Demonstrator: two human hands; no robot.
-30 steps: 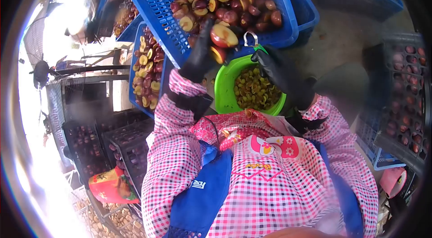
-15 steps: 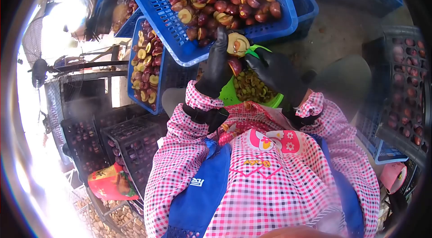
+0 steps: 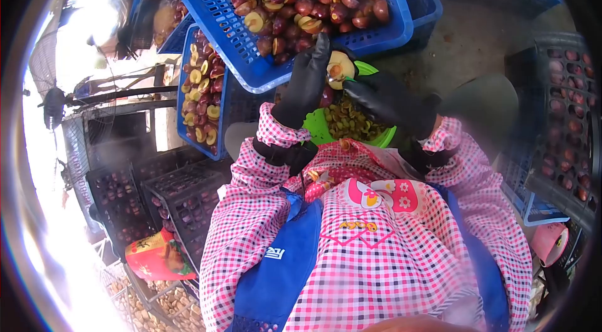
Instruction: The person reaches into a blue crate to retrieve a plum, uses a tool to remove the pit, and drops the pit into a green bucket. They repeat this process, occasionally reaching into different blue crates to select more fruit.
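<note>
My left hand (image 3: 308,74), in a black glove, is closed around a cut plum (image 3: 339,69), its pale flesh and brown pit facing up. A dark red plum piece (image 3: 327,95) shows just below it. Against the plum's right side is my right hand (image 3: 387,101), also gloved in black, closed on a small green-handled tool (image 3: 365,68) whose working end I cannot make out. Under both hands sits a green basin (image 3: 318,127) with many small yellow-brown pieces. Just beyond my left fingers is a blue crate (image 3: 254,76) heaped with halved plums.
Another blue crate (image 3: 216,151) of halved plums stands at left. Black crates of whole plums stand at lower left (image 3: 182,175) and right (image 3: 533,81). A red bag (image 3: 150,257) lies at lower left, near a standing fan (image 3: 54,106).
The cut plum has turned and shifted slightly right and down. My right hand has moved a little right and down, and less of the green tool shows.
</note>
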